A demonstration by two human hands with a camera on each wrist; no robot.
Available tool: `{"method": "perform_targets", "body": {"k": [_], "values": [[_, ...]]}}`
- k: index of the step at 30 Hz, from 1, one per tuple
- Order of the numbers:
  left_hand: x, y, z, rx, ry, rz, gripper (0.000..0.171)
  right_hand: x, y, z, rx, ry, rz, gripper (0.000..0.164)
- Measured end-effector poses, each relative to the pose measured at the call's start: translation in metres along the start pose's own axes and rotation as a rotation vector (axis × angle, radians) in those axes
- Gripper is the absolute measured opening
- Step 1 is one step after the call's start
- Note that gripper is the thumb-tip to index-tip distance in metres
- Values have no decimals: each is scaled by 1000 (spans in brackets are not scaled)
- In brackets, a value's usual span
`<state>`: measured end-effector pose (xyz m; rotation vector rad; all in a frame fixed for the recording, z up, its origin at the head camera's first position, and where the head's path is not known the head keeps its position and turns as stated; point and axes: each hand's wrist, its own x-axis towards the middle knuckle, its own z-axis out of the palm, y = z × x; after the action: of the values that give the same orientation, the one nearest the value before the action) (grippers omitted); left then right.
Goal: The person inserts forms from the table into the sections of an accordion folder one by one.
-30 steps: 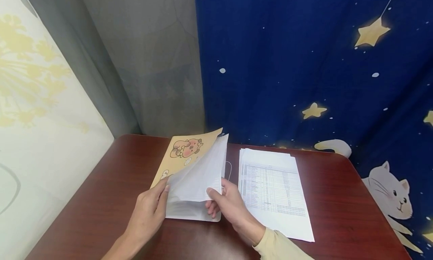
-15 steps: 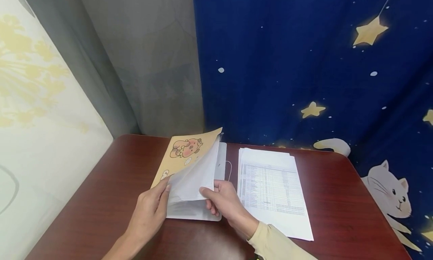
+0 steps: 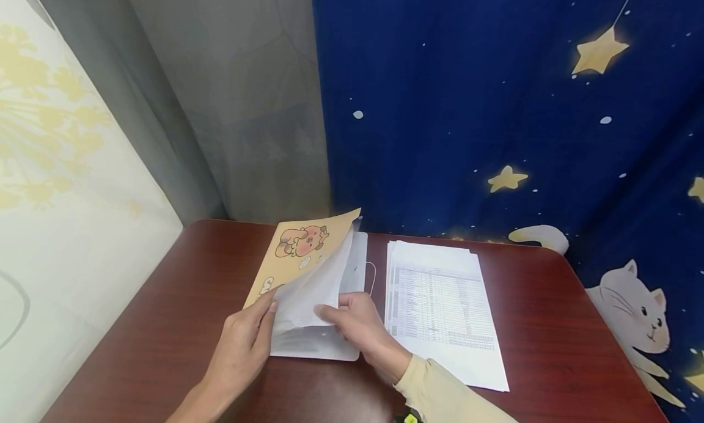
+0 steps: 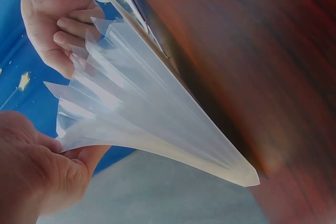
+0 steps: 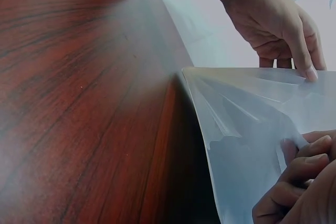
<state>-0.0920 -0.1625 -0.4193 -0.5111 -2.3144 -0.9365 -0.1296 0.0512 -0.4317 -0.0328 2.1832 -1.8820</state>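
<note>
A display folder (image 3: pixel 301 242) with a tan cover and a cartoon animal print lies on the table, partly opened. My left hand (image 3: pixel 242 343) pinches the cover's near edge and holds it raised, thumb on the inner side. Beneath the cover, translucent plastic sleeves (image 4: pixel 121 87) fan out in several layers. My right hand (image 3: pixel 363 328) pinches the sleeves' loose edges at the near right side, fingers curled. In the right wrist view, part of its thumb shows through the plastic. The folder's pale back cover (image 3: pixel 316 345) lies flat below, with a thin elastic loop (image 3: pixel 374 279) at its right edge.
A stack of printed sheets (image 3: pixel 445 313) with a table on top lies right of the folder on the dark red table (image 3: pixel 159 301). A blue star-patterned curtain (image 3: pixel 440 105) and a grey curtain (image 3: pixel 258 105) hang behind the table's far edge.
My right hand has moved left, carrying the sleeves' edges towards the cover, and more of the back cover shows on the right. My left hand and the raised cover stay almost still.
</note>
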Motion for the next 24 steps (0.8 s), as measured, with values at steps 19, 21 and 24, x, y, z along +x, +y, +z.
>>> {"method": "perform_targets", "body": {"k": [19,21,24], "values": [[1,0,0,14,-43,-39,38,3,-6,8,-172,28,-19,58],[1,1,0,14,-41,-36,38,2,-6,8,-178,32,-12,59],[1,1,1,13,-37,-29,39,2,-6,9,-182,38,-10,60]]}}
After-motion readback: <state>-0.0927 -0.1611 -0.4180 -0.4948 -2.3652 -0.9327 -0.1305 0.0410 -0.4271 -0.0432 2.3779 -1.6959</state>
